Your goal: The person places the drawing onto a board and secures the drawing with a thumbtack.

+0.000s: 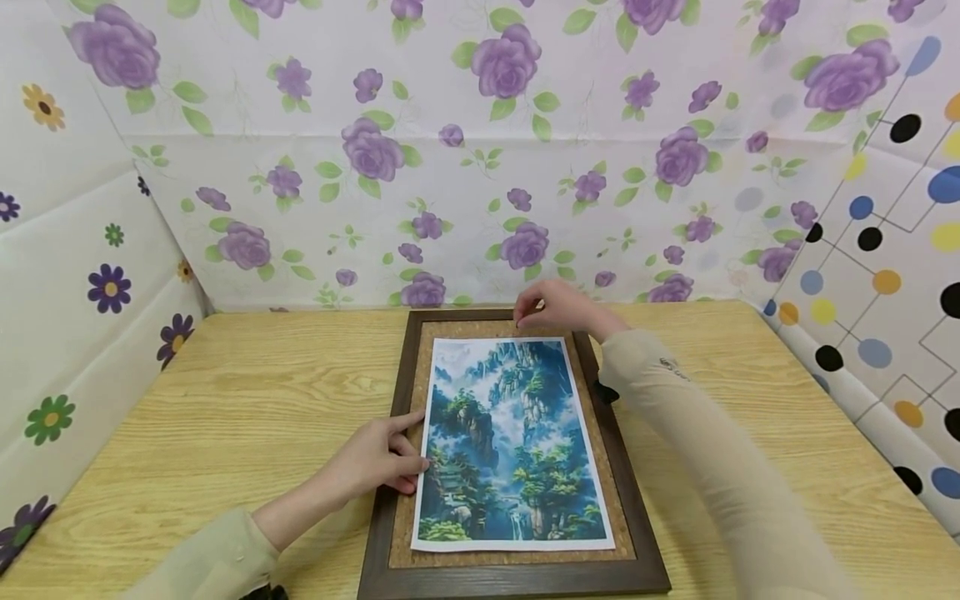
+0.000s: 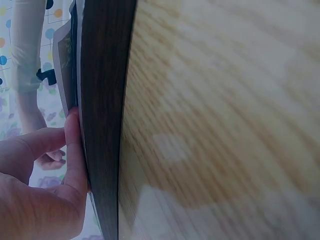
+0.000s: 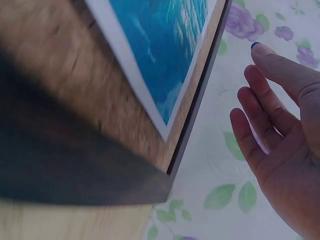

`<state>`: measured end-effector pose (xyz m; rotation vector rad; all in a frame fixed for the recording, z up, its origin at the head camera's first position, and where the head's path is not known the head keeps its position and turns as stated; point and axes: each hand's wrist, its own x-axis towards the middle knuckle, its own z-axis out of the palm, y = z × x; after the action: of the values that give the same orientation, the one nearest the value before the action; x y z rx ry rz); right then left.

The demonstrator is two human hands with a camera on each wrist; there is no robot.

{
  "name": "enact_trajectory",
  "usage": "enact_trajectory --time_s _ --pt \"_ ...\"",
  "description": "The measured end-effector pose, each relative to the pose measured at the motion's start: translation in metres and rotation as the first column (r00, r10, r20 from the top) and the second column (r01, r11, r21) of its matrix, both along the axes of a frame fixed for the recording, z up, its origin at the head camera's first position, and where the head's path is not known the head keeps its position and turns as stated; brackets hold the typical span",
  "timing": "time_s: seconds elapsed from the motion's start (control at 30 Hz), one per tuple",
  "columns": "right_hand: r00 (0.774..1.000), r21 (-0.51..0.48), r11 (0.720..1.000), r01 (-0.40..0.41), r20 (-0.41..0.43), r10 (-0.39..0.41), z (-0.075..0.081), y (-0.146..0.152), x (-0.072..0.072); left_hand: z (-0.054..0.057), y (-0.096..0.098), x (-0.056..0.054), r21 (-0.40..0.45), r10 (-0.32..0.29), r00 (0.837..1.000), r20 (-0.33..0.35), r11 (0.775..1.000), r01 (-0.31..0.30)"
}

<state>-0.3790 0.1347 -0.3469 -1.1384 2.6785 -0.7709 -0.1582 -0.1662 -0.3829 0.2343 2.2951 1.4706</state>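
A print of misty blue-green mountains [image 1: 517, 442] lies on a cork board [image 1: 401, 533] with a dark brown wooden frame [image 1: 645, 533]. My left hand [image 1: 382, 454] rests at the board's left side, index finger and thumb stretched out to the print's left edge. Above the print's top edge, near the frame's top bar, my right hand [image 1: 555, 306] pinches a small dark blue pin [image 3: 254, 44] between thumb and index finger. Most of the pin is hidden by the fingertips. In the right wrist view the other fingers of that hand are loosely bent.
The framed board lies on a light wood-grain table [image 1: 247, 400]. Behind it stands a white backdrop [image 1: 450, 200] with purple roses. Patterned sheets hang at both sides, flowers [image 1: 108, 289] on the left and coloured dots [image 1: 873, 358] on the right.
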Motion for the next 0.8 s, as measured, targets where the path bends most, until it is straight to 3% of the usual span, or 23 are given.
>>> enact_trajectory --time_s 0.23,0.5,0.8 --pt "0.999 -0.039 0.999 -0.013 0.040 0.015 -0.008 -0.010 -0.002 0.000 0.001 0.000 -0.004 0.002 1.000 0.002 1.000 -0.002" --pt "0.993 0.003 1.000 0.007 0.122 -0.008 -0.014 -0.020 -0.005 0.000 -0.001 0.000 0.009 0.004 1.000 0.010 1.000 -0.004" --pt "0.992 0.020 1.000 -0.014 0.125 0.011 -0.022 -0.026 -0.012 0.001 0.000 0.000 0.005 0.007 1.000 0.016 1.000 -0.007"
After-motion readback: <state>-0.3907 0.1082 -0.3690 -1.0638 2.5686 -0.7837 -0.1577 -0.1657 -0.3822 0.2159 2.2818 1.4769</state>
